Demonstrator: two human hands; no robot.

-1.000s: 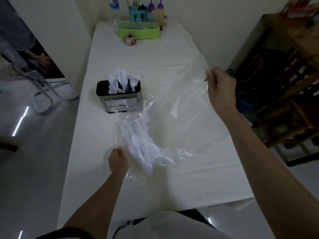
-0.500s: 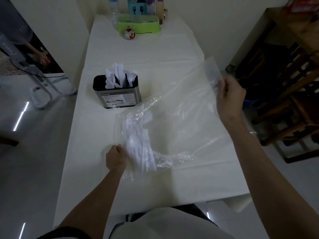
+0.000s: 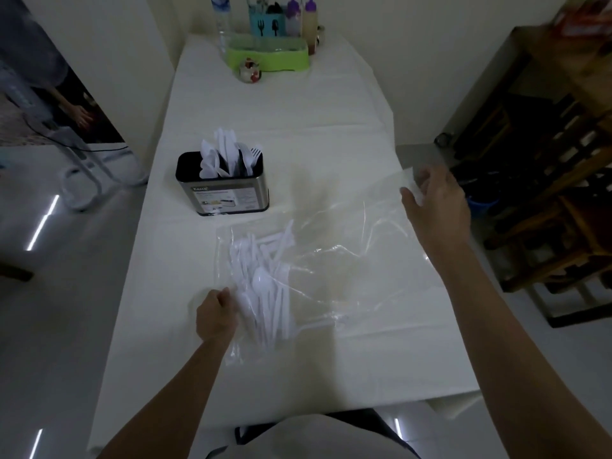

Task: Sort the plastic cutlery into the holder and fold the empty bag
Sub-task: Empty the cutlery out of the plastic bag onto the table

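Note:
A clear plastic bag lies spread across the white table. Inside its left end sits a heap of white plastic cutlery. My left hand pinches the bag's near left corner beside the heap. My right hand grips the bag's far right edge, just above the table. Behind the bag stands a black and steel cutlery holder with several white pieces upright in it.
At the table's far end stand a green tray, a teal utensil cup, a water bottle, sauce bottles and a small round ornament. Wooden chairs crowd the right side. A person's hand shows far left.
My right hand has lowered the bag's right edge toward the table, flattening the bag. The cutlery heap stays at the left end. My left hand has kept its hold.

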